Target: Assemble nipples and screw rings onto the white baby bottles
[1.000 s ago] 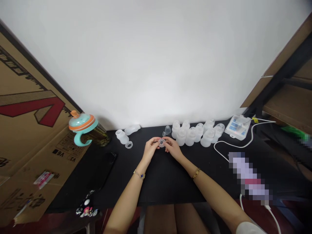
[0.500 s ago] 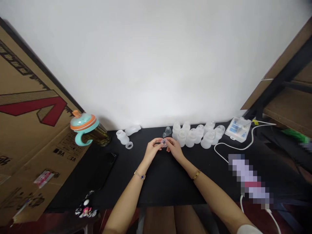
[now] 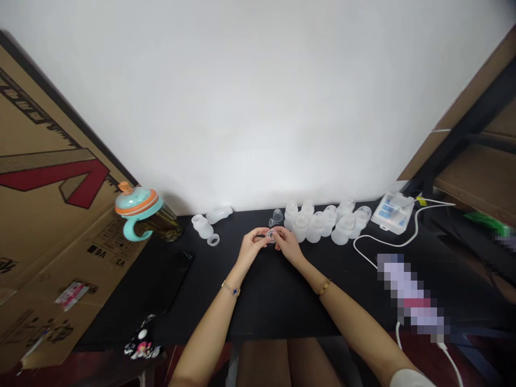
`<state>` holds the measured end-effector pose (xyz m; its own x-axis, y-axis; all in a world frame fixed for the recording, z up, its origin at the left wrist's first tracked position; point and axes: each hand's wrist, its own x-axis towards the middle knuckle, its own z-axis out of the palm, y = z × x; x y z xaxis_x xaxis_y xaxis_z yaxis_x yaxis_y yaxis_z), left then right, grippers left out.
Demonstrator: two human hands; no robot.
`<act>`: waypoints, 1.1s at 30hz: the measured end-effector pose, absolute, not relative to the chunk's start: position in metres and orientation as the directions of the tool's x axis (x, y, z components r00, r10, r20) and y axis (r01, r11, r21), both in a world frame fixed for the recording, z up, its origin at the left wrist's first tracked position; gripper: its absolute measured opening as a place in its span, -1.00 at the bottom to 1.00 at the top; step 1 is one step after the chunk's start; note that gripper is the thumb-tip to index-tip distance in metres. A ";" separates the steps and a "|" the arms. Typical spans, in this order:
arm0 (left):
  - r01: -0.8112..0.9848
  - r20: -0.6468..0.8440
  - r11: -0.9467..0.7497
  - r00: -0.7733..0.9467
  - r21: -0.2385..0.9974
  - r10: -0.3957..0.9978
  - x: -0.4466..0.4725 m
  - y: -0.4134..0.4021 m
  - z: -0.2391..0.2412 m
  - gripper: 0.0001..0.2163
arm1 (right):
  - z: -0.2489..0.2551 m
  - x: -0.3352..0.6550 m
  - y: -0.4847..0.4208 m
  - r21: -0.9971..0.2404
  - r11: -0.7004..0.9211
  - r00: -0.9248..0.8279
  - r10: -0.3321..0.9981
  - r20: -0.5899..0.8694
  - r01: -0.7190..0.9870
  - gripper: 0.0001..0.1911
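Both my left hand (image 3: 253, 247) and my right hand (image 3: 287, 246) are closed on a translucent bottle collar ring (image 3: 271, 235), gripping it from opposite sides just above the black table. Whether a teat sits inside it is too small to tell. Right behind my fingers are a clear dome cap (image 3: 277, 215) and a small clear teat (image 3: 271, 222). To the left lie an open white baby bottle (image 3: 202, 227), tilted on its side, a second bottle body (image 3: 220, 214) and a loose collar ring (image 3: 213, 239). Several capped baby bottles (image 3: 314, 228) stand grouped to the right.
A turquoise and orange lidded drinking jug (image 3: 151, 215) stands at the left by a cardboard box (image 3: 108, 252). Nearer is a dark phone (image 3: 171, 282) with a charm strap (image 3: 142, 344). At the right are a clear plastic case (image 3: 391, 213), a white cable (image 3: 397, 246) and a blurred-out item (image 3: 411, 293).
The view has shifted very slightly. My hands keep the same grip on the collar ring, and nothing else has visibly moved.
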<state>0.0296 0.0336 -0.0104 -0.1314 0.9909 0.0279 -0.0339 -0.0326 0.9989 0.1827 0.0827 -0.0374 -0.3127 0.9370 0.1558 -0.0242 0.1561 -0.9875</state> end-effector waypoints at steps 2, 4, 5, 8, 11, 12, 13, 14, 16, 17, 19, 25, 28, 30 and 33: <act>-0.036 0.034 -0.039 -0.131 0.999 0.991 0.030 0.034 -0.010 -0.64 | -0.039 0.183 0.083 -0.987 0.162 -0.316 0.935 0.159 -0.015 -0.68; -0.036 0.040 -0.045 -0.134 0.998 0.990 0.031 0.033 -0.010 -0.63 | -0.040 0.183 0.083 -0.986 0.167 -0.318 0.935 0.159 -0.005 -0.68; -0.034 0.042 -0.047 -0.136 0.998 0.990 0.031 0.033 -0.009 -0.63 | -0.040 0.183 0.083 -0.986 0.168 -0.319 0.934 0.160 -0.001 -0.68; -0.023 0.058 -0.062 -0.155 0.998 0.986 0.033 0.033 -0.008 -0.65 | -0.040 0.183 0.082 -0.983 0.181 -0.317 0.933 0.168 0.010 -0.67; 0.005 0.087 -0.087 -0.198 0.996 0.976 0.034 0.032 -0.008 -0.70 | -0.036 0.184 0.079 -0.976 0.214 -0.317 0.928 0.193 0.031 -0.68; 0.025 0.101 -0.098 -0.214 0.995 0.972 0.035 0.031 -0.008 -0.72 | -0.035 0.184 0.078 -0.973 0.225 -0.321 0.926 0.201 0.041 -0.69; 0.050 0.120 -0.111 -0.228 0.993 0.966 0.035 0.031 -0.007 -0.73 | -0.033 0.185 0.077 -0.971 0.235 -0.325 0.923 0.206 0.051 -0.70; 0.078 0.139 -0.124 -0.239 0.989 0.961 0.035 0.031 -0.007 -0.74 | -0.032 0.185 0.076 -0.969 0.240 -0.327 0.922 0.208 0.060 -0.70; 0.126 0.173 -0.145 -0.253 0.981 0.952 0.035 0.030 -0.006 -0.75 | -0.030 0.185 0.074 -0.967 0.243 -0.327 0.922 0.208 0.070 -0.70; 0.140 0.183 -0.150 -0.256 0.979 0.949 0.035 0.029 -0.006 -0.76 | -0.030 0.185 0.074 -0.967 0.243 -0.326 0.922 0.208 0.072 -0.69; 0.159 0.194 -0.157 -0.250 0.975 0.949 0.036 0.029 -0.005 -0.76 | -0.030 0.185 0.073 -0.966 0.247 -0.323 0.922 0.211 0.073 -0.68; 0.181 0.214 -0.178 -0.207 0.967 0.955 0.039 0.026 -0.004 -0.75 | -0.034 0.184 0.073 -0.950 0.293 -0.339 0.909 0.242 0.106 -0.66; 0.186 0.215 -0.176 -0.216 0.967 0.952 0.040 0.026 -0.004 -0.76 | -0.036 0.184 0.073 -0.945 0.302 -0.342 0.907 0.245 0.125 -0.67; 0.203 0.215 -0.171 -0.221 0.964 0.951 0.040 0.027 -0.005 -0.76 | -0.036 0.183 0.074 -0.942 0.307 -0.340 0.907 0.247 0.134 -0.67; 0.227 0.222 -0.170 -0.227 0.959 0.948 0.040 0.027 -0.005 -0.78 | -0.035 0.184 0.073 -0.934 0.325 -0.343 0.903 0.258 0.151 -0.68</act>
